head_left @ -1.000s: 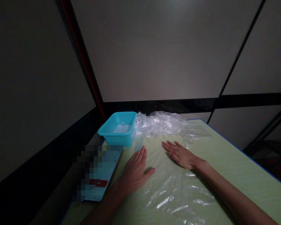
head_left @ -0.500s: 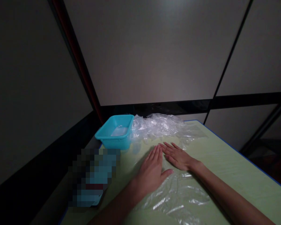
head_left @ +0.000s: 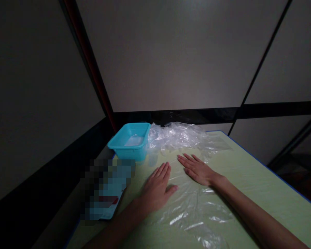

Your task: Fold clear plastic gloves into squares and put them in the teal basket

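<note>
A clear plastic bag [head_left: 194, 205] lies spread over the pale green table top, wrinkled toward the front. My left hand [head_left: 157, 188] rests flat on its left part, thumb held out to the right and fingers pointing away from me. On the far right side of the plastic, my right hand [head_left: 197, 169] lies palm down with its fingers outstretched toward the upper left. A gap separates the two hands. Neither hand grips anything. Behind them sits a crumpled heap of clear plastic bags [head_left: 180, 135].
A turquoise plastic basin [head_left: 129, 150] stands at the back left with something whitish inside. In front of it, a light blue object [head_left: 111, 193] is blurred by pixelation. The table [head_left: 251, 176] has a blue edge and stands against panelled walls.
My left hand has slid left and slightly toward me over the plastic, parting from my right hand. My right hand has barely moved. The view has shifted a little.
</note>
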Demonstrator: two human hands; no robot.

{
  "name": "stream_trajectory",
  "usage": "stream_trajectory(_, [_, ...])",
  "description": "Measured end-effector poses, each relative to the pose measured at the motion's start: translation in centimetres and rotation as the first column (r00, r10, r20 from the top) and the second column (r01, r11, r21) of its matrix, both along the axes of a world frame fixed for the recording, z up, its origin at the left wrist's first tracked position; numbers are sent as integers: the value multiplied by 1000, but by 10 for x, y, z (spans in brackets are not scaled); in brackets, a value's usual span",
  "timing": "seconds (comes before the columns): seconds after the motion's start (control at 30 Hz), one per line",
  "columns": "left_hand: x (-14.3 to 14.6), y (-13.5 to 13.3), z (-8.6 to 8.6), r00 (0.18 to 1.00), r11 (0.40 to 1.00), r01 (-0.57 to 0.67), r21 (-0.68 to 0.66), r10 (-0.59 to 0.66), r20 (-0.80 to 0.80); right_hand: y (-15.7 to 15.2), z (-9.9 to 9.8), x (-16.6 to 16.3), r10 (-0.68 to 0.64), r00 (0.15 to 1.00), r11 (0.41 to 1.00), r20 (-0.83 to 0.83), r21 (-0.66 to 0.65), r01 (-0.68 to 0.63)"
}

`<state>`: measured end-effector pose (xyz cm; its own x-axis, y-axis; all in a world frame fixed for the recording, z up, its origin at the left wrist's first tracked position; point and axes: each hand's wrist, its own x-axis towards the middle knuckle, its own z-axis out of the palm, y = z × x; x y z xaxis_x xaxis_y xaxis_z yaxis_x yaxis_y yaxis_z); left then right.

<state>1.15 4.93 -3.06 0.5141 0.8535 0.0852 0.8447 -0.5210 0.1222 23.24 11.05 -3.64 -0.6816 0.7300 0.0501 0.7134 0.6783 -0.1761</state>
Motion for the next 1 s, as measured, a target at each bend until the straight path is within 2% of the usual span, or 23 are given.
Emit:
stream_trajectory(0.1, [-17, -2, -4, 999, 999, -31, 29, 31, 8, 1, -2, 0, 10, 1000, 1000, 8, 22, -10])
stream_trajectory(0.23, [-22, -3, -6, 998, 997, -56, 49, 56, 9, 8, -1, 4, -1, 1000, 997, 13, 82, -1])
stream_trajectory(0.37, [-17, -2, -7, 998, 996, -68, 64, 68, 3, 7, 9, 7, -104, 994, 982, -24, 154, 107])
stream_trajectory(0.47, [-15, 1, -6, 997, 995, -72, 67, 73, -6, -14, 19, -1, -173, 981, 976, -83, 122, 183])
stream_trajectory(0.63, [-14, 5, -3, 997, 995, -65, 73, 68, -31, -74, 22, -14, 42, 998, 999, -38, -12, -43])
stream_trajectory(0.7, [-13, 6, -3, 997, 995, -65, 73, 67, -37, -92, 15, -8, 54, 998, 998, -23, -40, -54])
stream_trajectory(0.87, [-15, 7, -5, 997, 995, -48, 87, 53, -49, -112, -4, 30, -54, 999, 997, 3, 54, 54])
stream_trajectory(1.0, [-16, 7, -6, 997, 995, -50, 86, 55, -49, -122, -10, 53, -102, 994, 985, 33, 141, 96])
